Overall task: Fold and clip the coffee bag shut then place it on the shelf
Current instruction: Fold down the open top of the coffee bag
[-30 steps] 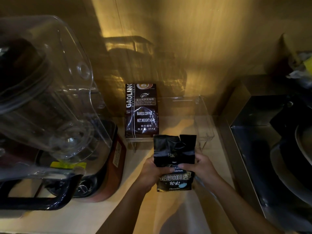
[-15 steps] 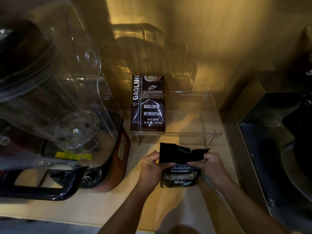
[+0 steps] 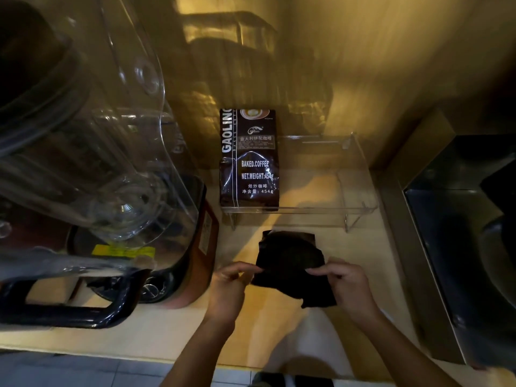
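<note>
A small black coffee bag (image 3: 290,263) hangs tilted just above the wooden counter, its plain dark side toward me. My left hand (image 3: 227,289) pinches its left edge. Gripping the right edge is my right hand (image 3: 346,286). The bag's top flap sticks up and looks crumpled. Just beyond the bag stands a clear acrylic shelf (image 3: 321,210), with a larger dark "GAOLING" coffee bag (image 3: 250,160) upright on its left part. No clip is visible.
A big blender with a clear jug (image 3: 83,135) and a black handle (image 3: 69,311) fills the left side. A steel sink (image 3: 460,247) lies to the right. The wooden wall rises behind the shelf. The counter's front edge (image 3: 139,356) runs below my arms.
The small bag has been turned over and lowered: its printed label faced me before, now the plain dark side does. Both hands moved down with it.
</note>
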A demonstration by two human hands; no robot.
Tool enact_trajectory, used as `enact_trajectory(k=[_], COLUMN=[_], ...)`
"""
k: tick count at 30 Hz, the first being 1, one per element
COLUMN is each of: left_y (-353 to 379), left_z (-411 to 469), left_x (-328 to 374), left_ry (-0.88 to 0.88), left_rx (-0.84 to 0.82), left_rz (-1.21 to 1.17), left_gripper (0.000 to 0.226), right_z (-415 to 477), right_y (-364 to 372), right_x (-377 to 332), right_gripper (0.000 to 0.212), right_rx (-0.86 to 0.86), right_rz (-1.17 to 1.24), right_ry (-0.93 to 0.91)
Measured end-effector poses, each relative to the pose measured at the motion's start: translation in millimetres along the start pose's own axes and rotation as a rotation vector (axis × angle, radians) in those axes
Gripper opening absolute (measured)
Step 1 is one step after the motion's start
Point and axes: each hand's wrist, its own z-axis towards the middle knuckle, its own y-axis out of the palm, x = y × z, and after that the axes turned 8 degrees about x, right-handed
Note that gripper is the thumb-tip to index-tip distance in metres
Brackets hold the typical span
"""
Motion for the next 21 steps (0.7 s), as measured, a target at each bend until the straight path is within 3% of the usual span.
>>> enact_trajectory(k=[3,5,7,9,11,15,18,21], left_y=[-2.2,-3.3,2.7,12.9,20.2,25.9,31.5,33.3], left_z=[1.6,4.7,5.7,5.4,6.8,5.6,3.9,5.0], left_x=[5.8,10.9,12.9,10.0,6.4,4.7,3.1,-1.1], left_ry=[-0.476,-0.679,-0.693,-0.680,-0.774,-0.931,-0.922,-0.937], left_rx=[-0.100,-0.217,-0.297,-0.247,-0.212,-0.331,-0.315,-0.249], left_rz=[-0.276,-0.389,-0.368,-0.350,-0.350,-0.359,-0.331,-0.327], left_gripper=[0.029,0.016,0.012,0.020,0.023,0.007,0.020,0.029], right_z=[-1.5,-2.6,-4.4,-5.5,-6.0,-6.1,-6.8,-2.6], right_y=[-4.7,-8.7,-11.1,-11.8,-12.5,-14.2,-12.0,-7.7], right_x=[1.2,3.0,3.5,5.1,4.6,4.4,7.3,13.0], right_gripper=[0.039,0.043,0.037,0.026,0.020,0.029,0.018,0.015], right_rx=[-0.037,-0.032,-0.022,-0.008,0.011,0.071,0.075,0.080], right_rz=[-0.075,-0.127,-0.129,-0.094,-0.024,0.054,0.253,0.296], right_ry=[0.051,0.069,0.050,0.048,0.092,0.311,0.526,0.662])
